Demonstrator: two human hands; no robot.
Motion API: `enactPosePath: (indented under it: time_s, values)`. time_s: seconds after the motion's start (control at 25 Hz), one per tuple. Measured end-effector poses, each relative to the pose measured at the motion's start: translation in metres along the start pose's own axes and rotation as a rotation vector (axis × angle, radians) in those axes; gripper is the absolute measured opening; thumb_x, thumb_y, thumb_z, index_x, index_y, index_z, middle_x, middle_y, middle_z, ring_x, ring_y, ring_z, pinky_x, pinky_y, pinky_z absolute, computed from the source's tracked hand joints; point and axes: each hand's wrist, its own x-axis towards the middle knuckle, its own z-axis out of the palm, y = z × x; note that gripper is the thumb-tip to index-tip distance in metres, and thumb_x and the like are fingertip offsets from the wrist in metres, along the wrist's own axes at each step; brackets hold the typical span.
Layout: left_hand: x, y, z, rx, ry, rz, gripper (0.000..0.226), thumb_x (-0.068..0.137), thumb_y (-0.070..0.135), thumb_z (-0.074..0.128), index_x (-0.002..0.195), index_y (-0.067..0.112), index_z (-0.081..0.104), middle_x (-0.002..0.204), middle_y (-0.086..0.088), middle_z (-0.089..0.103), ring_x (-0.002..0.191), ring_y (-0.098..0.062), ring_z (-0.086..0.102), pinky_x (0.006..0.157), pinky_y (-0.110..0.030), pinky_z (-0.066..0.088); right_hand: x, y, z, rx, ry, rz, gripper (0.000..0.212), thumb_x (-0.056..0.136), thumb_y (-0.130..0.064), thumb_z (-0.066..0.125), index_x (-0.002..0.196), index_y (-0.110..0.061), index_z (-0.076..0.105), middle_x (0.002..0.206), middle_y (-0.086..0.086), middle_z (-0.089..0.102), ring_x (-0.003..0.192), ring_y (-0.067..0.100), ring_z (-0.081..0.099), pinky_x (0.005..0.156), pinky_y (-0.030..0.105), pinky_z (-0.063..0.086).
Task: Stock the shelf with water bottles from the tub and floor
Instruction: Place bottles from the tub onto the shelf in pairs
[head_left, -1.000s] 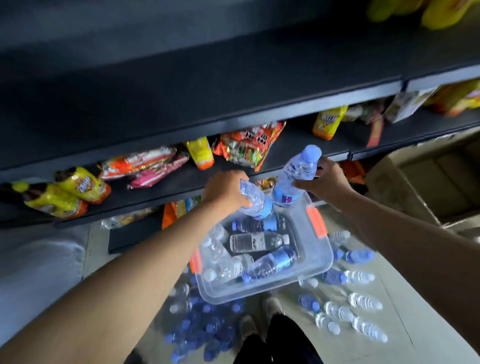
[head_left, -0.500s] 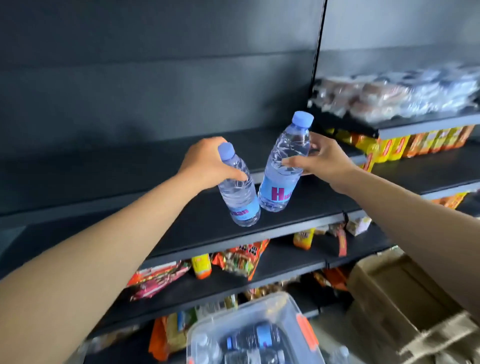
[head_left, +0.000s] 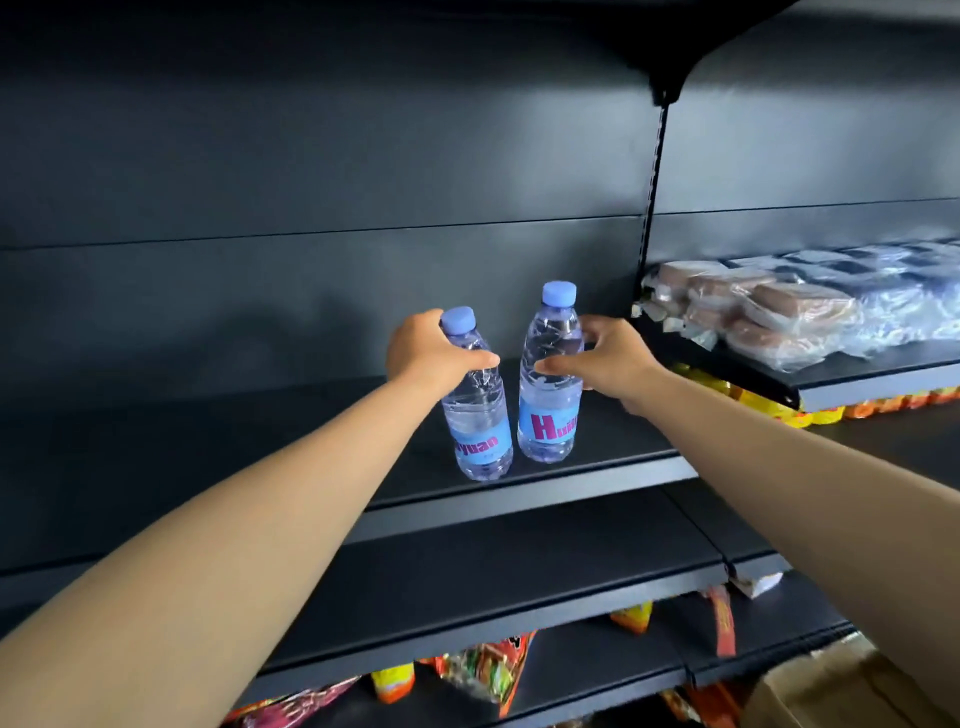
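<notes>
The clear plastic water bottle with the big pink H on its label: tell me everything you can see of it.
The clear plastic water bottle with the pink H has a light blue screw cap, a ribbed body and a blue label band low down. It stands upright near the front of the dark metal shelf, close beside the other bottle. The right hand curls round its middle.

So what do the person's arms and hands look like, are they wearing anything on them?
Nothing is worn that shows. The left hand and right hand are bare, with no gloves, and no rings can be made out. Both forearms are bare right up to the edge of the picture, with no sleeve, watch or bracelet in view. Any sleeve must begin higher up, out of sight.
</notes>
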Motion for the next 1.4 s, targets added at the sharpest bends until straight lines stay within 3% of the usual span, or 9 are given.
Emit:
enactPosePath:
  time_s: [0.16, 0.36, 0.48, 0.72, 0.88, 1.0, 1.2, 1.32, 1.4]
  values:
    - [0.041, -0.017, 0.040, -0.060, 0.096, -0.007, 0.043, 0.061, 0.032, 0.084, 0.098, 0.019, 0.065, 0.097, 0.004, 0.069, 0.088, -0.019, 0.065, 0.074, -0.027, 0.049, 0.047, 0.044, 0.009, 0.013, 0.012, 0.032, 0.033, 0.066, -0.015, 0.081, 0.096, -0.017, 0.068, 0.090, -0.001, 0.071, 0.083, 0.016, 0.067, 0.071, 0.025, 0.051]
    - [0.084, -0.040, 0.083, -0.133, 0.167, 0.021, 0.046, 0.071, 0.031, 0.077, 0.110, 0.019, 0.056, 0.106, 0.002, 0.064, 0.098, -0.021, 0.061, 0.083, -0.029, 0.048, 0.091, 0.086, 0.022, 0.092, 0.054, -0.036, 0.043, 0.069, -0.017, 0.078, 0.106, -0.025, 0.058, 0.094, -0.008, 0.068, 0.086, 0.015, 0.068, 0.080, 0.035, 0.056]
    - [0.095, -0.052, 0.099, -0.240, 0.087, 0.022, 0.065, 0.072, 0.024, 0.076, 0.129, 0.029, 0.045, 0.119, 0.005, 0.061, 0.103, -0.015, 0.061, 0.092, -0.032, 0.049, 0.105, 0.105, 0.031, 0.194, 0.033, -0.065, 0.057, 0.069, -0.016, 0.080, 0.115, -0.034, 0.050, 0.099, -0.010, 0.064, 0.089, 0.013, 0.068, 0.083, 0.035, 0.056]
    - [0.090, -0.061, 0.104, -0.416, -0.004, 0.063, 0.070, 0.077, 0.005, 0.069, 0.128, 0.042, 0.039, 0.117, 0.015, 0.060, 0.100, 0.000, 0.062, 0.086, -0.022, 0.049, 0.113, 0.143, 0.043, 0.190, -0.079, -0.132, 0.074, 0.070, -0.005, 0.079, 0.121, -0.040, 0.038, 0.110, -0.020, 0.061, 0.097, -0.002, 0.063, 0.081, 0.016, 0.052]
    - [0.079, -0.096, 0.103, -0.475, -0.145, 0.002, 0.085, 0.076, -0.013, 0.061, 0.136, 0.040, 0.029, 0.120, 0.016, 0.057, 0.106, -0.002, 0.059, 0.083, -0.018, 0.049, 0.130, 0.160, 0.046, 0.245, -0.111, -0.130, 0.071, 0.070, 0.002, 0.076, 0.123, -0.032, 0.043, 0.111, -0.010, 0.065, 0.099, 0.007, 0.066, 0.084, 0.022, 0.054]
    - [0.082, -0.116, 0.114, -0.420, -0.267, -0.110, 0.078, 0.079, -0.009, 0.062, 0.132, 0.036, 0.027, 0.117, 0.009, 0.056, 0.104, -0.009, 0.057, 0.076, -0.017, 0.047, 0.151, 0.166, 0.047, 0.259, -0.095, -0.124, 0.069, 0.071, 0.003, 0.074, 0.123, -0.033, 0.044, 0.110, -0.009, 0.066, 0.100, 0.008, 0.066, 0.088, 0.028, 0.054]
    - [0.136, -0.117, 0.164, -0.320, -0.098, -0.138, 0.070, 0.074, 0.004, 0.072, 0.128, 0.025, 0.033, 0.118, 0.000, 0.056, 0.102, -0.015, 0.058, 0.076, -0.025, 0.053, 0.186, 0.180, 0.051, 0.258, -0.097, -0.136, 0.069, 0.076, -0.002, 0.073, 0.132, -0.026, 0.041, 0.117, -0.008, 0.063, 0.105, 0.006, 0.063, 0.093, 0.030, 0.051]
    - [0.161, -0.121, 0.202, -0.326, -0.003, -0.135, 0.072, 0.070, 0.004, 0.076, 0.129, 0.022, 0.039, 0.117, 0.002, 0.056, 0.104, -0.014, 0.058, 0.066, -0.012, 0.045, 0.209, 0.191, 0.055, 0.274, -0.101, -0.159, 0.067, 0.081, -0.003, 0.070, 0.135, -0.024, 0.039, 0.121, -0.009, 0.061, 0.110, 0.005, 0.061, 0.094, 0.027, 0.050]
    - [0.175, -0.125, 0.220, -0.324, 0.028, -0.096, 0.072, 0.070, 0.004, 0.076, 0.129, 0.023, 0.040, 0.120, 0.003, 0.056, 0.107, -0.013, 0.056, 0.068, -0.009, 0.042, 0.223, 0.197, 0.055, 0.297, -0.098, -0.160, 0.066, 0.083, -0.002, 0.068, 0.137, -0.024, 0.038, 0.121, -0.011, 0.060, 0.111, 0.003, 0.059, 0.095, 0.027, 0.050]
